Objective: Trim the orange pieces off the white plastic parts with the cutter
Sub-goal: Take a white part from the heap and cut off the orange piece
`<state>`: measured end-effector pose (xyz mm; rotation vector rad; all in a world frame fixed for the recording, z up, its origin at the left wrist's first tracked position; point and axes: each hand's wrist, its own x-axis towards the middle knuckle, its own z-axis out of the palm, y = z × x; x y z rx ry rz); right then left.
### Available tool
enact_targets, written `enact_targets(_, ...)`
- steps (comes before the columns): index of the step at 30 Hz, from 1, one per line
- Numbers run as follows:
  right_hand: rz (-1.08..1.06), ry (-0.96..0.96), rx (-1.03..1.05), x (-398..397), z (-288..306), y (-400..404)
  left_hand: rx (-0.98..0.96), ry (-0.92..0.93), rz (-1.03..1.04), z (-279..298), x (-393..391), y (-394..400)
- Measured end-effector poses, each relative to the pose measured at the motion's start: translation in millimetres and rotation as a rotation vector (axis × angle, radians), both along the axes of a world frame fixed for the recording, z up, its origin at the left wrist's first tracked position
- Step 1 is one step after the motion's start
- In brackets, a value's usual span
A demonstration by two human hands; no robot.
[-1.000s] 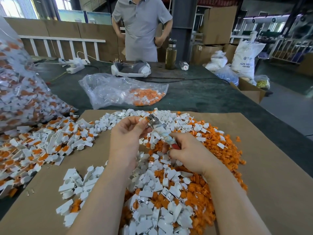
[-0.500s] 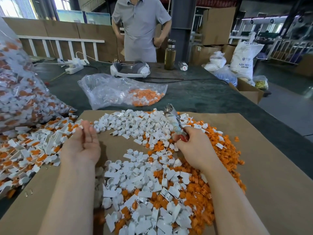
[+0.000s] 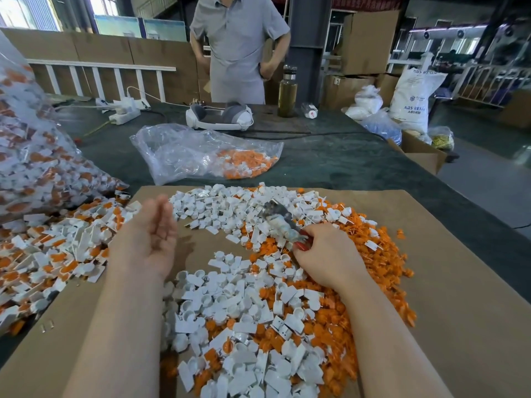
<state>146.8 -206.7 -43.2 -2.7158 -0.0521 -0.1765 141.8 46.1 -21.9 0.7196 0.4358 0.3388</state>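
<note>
**On the cardboard sheet: cutter idle, free hand reaching for the next part**

On the cardboard sheet [image 3: 448, 282] spread over the dark tabletop [image 3: 330, 165], the work is sorted into zones, which looks deliberate. Untrimmed parts [image 3: 57, 248], white with orange still attached, spill from a big clear bag [image 3: 34, 156] at the left, within easy reach of the left hand [image 3: 152, 239]. Finished white parts [image 3: 230, 297] and cut-off orange pieces [image 3: 382, 248] gather in the middle and to the right, where they would fall beneath the cutting.

The left hand is empty, its fingers straight and relaxed, palm turned inward, hovering between the untrimmed heap and the central pile; judging by its position, it is about to fetch another part. The right hand [image 3: 324, 254] has its fingers curled round the red handles of the cutter [image 3: 280, 222], whose metal head points up and away over the pile. Nothing can be seen in the blades, though the head is blurred. Keeping the tool in one hand probably spares picking it up for every part.

A smaller clear bag [image 3: 201, 150] farther back holds orange scrap, seemingly collected waste. Beyond it lie a white headset [image 3: 219, 117] and a bottle [image 3: 287, 93], and a person in a grey shirt [image 3: 238, 41] stands at the far edge.

Readable writing: a white sack [image 3: 411, 99] at the right is printed "ABS RESIN"; smaller print beneath is illegible.
</note>
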Motion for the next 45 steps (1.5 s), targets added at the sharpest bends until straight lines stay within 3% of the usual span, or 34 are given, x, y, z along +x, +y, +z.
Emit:
enact_targets(1, -0.007, 0.003, -0.022, 0, -1, 1, 0.091, 0.043, -0.086, 4, -1, -7)
enact_targets(3, -0.026, 0.0, -0.068, 0, -3, 4, 0.476, 0.168, -0.205, 5, 0, -22)
enact_targets(8, -0.072, -0.023, -0.136, 0, -5, 13, 1.202, 0.229, -0.422, -5, -6, -44)
enact_targets(15, -0.065, -0.032, -0.157, 0, -5, 16, 1.479, 0.406, -0.594, -6, -4, -42)
enact_targets(20, -0.082, -0.098, -0.138, 0, -4, 14, 1.569, 0.398, -0.599, -4, -6, -43)
enact_targets(25, -0.078, -0.094, 0.102, 1, 5, 11, 1.391, 0.2, -0.461, -2, -8, -50)
enact_targets(30, -0.036, -0.109, 0.422, -3, 10, 11, 0.707, 0.122, -0.552, 5, -7, -61)
enact_targets(34, -0.003, -0.122, 0.622, -7, 13, 12, 0.489, 0.116, -0.598, 4, -6, -65)
enact_targets(39, 0.049, -0.166, 0.701, -8, 14, 12, 0.603, 0.102, -0.538, 2, -5, -69)
enact_targets(45, 0.101, -0.229, 0.675, -9, 15, 16, 0.61, 0.064, -0.445, 1, -4, -79)
